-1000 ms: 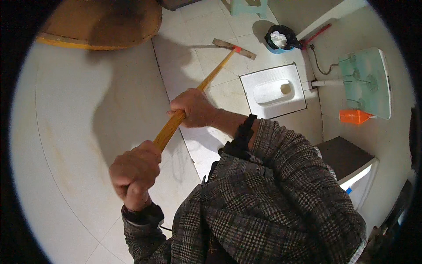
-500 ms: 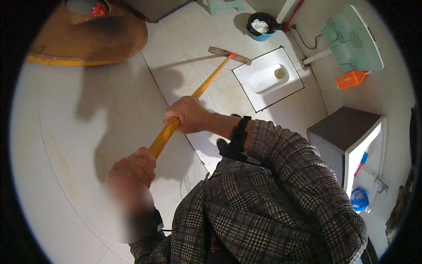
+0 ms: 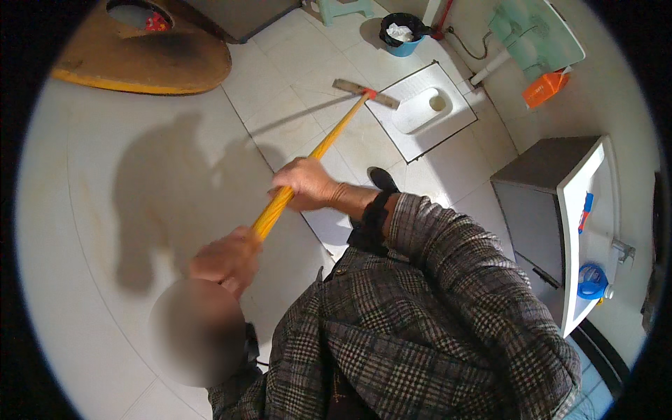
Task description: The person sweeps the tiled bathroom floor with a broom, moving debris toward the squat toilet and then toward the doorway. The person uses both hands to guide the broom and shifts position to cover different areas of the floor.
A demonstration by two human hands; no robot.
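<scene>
A long-handled floor squeegee (image 3: 336,136) with a yellow wood-grain handle runs away from me. Its red joint and narrow flat head lie by the edge of the white squat toilet (image 3: 420,112). Whether the head touches the tiles or hangs just above, I cannot tell. My right hand (image 3: 306,184) is wrapped round the middle of the handle. Nearer to me, my left hand (image 3: 227,260) grips the handle's upper end, with its wrist blurred. Both hands are closed.
Behind the toilet stands a blue bin (image 3: 402,47) lined with black plastic. An orange bottle (image 3: 546,89) hangs below the greenish cistern (image 3: 535,38). At right, a white basin cabinet (image 3: 539,164) holds a blue bottle (image 3: 592,281). A brown round-edged board (image 3: 140,59) is at upper left.
Both hands have shifted slightly to the right along with the handle, while the squeegee head stays beside the toilet. My view has tilted a little, and a dark shoe shows more.
</scene>
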